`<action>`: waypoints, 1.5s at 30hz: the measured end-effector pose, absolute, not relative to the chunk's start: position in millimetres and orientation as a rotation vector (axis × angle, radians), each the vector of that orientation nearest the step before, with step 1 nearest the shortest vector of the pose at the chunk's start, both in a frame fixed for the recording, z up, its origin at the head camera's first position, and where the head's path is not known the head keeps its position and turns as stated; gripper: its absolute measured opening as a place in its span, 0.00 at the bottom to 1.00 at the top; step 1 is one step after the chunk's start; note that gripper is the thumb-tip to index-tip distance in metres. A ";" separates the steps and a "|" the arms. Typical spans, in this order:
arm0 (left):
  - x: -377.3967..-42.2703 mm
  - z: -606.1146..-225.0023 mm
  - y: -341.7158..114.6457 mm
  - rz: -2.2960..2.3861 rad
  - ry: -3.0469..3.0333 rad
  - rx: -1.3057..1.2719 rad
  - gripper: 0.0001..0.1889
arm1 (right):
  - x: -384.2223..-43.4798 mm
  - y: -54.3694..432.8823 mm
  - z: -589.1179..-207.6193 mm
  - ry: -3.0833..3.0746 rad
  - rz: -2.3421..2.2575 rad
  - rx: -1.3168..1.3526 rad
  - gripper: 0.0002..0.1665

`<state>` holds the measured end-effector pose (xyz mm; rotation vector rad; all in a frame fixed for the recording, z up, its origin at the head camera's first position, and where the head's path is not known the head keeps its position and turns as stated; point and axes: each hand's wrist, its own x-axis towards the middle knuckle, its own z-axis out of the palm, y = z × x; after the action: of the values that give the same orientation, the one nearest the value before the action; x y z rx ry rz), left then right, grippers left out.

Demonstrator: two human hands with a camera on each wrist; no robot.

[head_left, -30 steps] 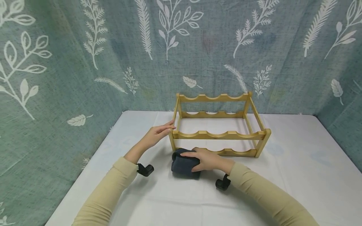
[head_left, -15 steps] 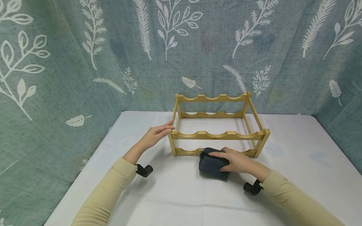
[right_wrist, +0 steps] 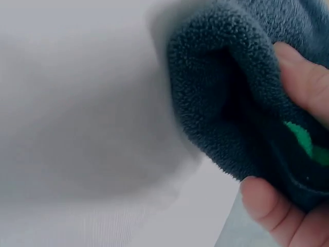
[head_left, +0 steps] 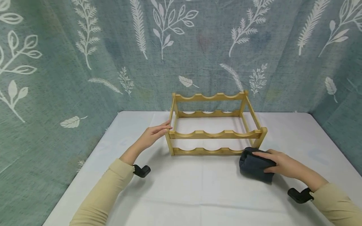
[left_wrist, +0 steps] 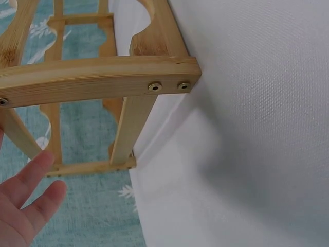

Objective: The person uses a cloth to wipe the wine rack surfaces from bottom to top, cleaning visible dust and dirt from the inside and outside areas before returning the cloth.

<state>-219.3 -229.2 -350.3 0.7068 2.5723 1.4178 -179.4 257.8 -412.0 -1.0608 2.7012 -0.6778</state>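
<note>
**Right hand (head_left: pixel 285 164) gripping, left hand (head_left: pixel 154 135) laid to wood**

Right grip: thumb and fingers pinched a dark blue, soft-piled folded cloth (head_left: pixel 255 164), with the bulk of it out ahead of the fingertips. It was low, seemingly on the white-covered table (head_left: pixel 175 194), and near the front right foot of the light wooden rack with scalloped rails (head_left: pixel 215 135). Whether cloth and foot touched could not be told. The folding probably made a thick pad that one hand could steer, and the grip at its right end left the rest exposed on the rack side.

Left grip: fingers extended, pinching nothing, fingertips at the rack's upper left end near the front corner. Likely a light steadying touch; nothing was wrapped. The rack stood to the right of and beyond this hand, its long side facing the person.

Differences between views: only the right wrist view showed the cloth's deep hollow, its pile and a green patch (right_wrist: pixel 299 138) between thumb and fingers. Only the left wrist view gave the metal screws (left_wrist: pixel 154 87) in the end rail and the gaps between the fingers. The head view alone showed both grips at once, rack between and beyond them.
</note>
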 end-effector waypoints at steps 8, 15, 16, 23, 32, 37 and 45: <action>-218.5 -350.4 -230.0 1.425 2.556 0.714 0.18 | -180.7 276.7 -384.9 2.781 -0.657 -1.255 0.44; -224.5 -358.0 -232.6 1.434 2.563 0.730 0.18 | -180.3 286.3 -349.4 2.892 -0.609 -1.373 0.47; -226.8 -361.1 -233.9 1.431 2.568 0.737 0.18 | -180.6 287.7 -346.2 2.894 -0.612 -1.378 0.47; -236.6 -374.4 -239.9 1.442 2.569 0.766 0.21 | -186.0 294.8 -342.4 2.936 -0.621 -1.443 0.48; -226.6 -361.0 -234.6 1.446 2.548 0.738 0.19 | -196.8 288.3 -391.1 2.600 -0.703 -1.114 0.38; -218.1 -350.5 -230.2 1.443 2.538 0.729 0.18 | -199.6 288.3 -406.6 2.534 -0.741 -0.997 0.40; -217.9 -349.5 -230.2 1.440 2.534 0.728 0.18 | -196.5 297.6 -382.3 2.561 -0.895 -1.253 0.38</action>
<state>-217.9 -230.2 -349.5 0.7277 2.5344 1.4400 -196.5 297.6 -382.3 -1.2527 2.5606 -0.8952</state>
